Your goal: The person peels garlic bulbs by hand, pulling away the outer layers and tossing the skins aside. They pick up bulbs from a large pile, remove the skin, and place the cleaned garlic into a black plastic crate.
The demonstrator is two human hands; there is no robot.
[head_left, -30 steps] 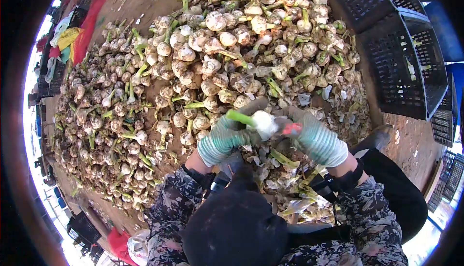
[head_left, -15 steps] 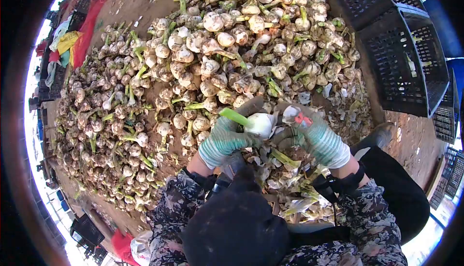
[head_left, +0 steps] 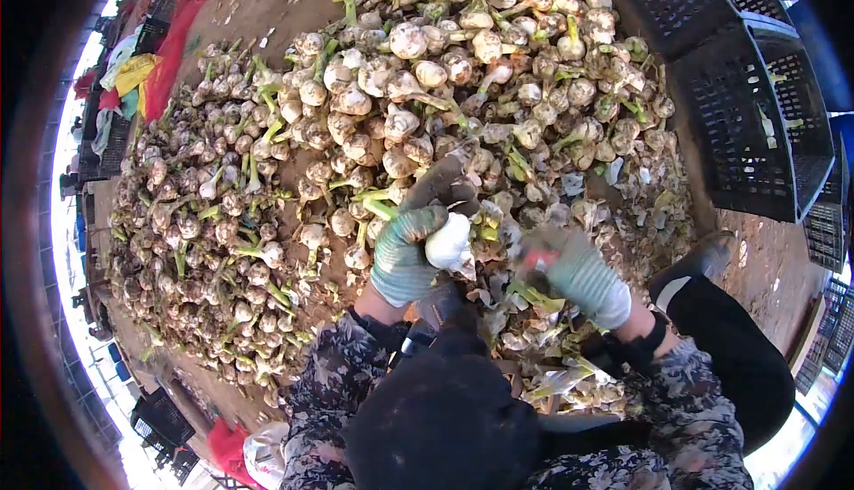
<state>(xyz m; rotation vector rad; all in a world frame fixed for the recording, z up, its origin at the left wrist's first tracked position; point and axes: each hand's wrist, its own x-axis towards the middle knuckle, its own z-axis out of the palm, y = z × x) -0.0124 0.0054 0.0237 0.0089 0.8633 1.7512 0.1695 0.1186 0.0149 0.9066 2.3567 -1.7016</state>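
Two sets of fingers sit close together. Those of the left hand (head_left: 405,250), in a green-striped knit glove, curl tight around a peeled white garlic bulb (head_left: 449,242). At three o'clock of it, the right hand (head_left: 574,275) (blurred) shows a small red thing (head_left: 537,260) at its fingers; I cannot tell their grip. A heap of dirt-brown garlic bulbs with green stalks (head_left: 427,72) spreads from nine to twelve o'clock, with black plastic crates (head_left: 747,107) at two.

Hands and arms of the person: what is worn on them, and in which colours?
Both the left hand and the right hand wear knitted gloves, striped green and white, with grey fingers. The sleeves are dark cloth with a pale flower pattern, and a black cuff shows at each wrist.
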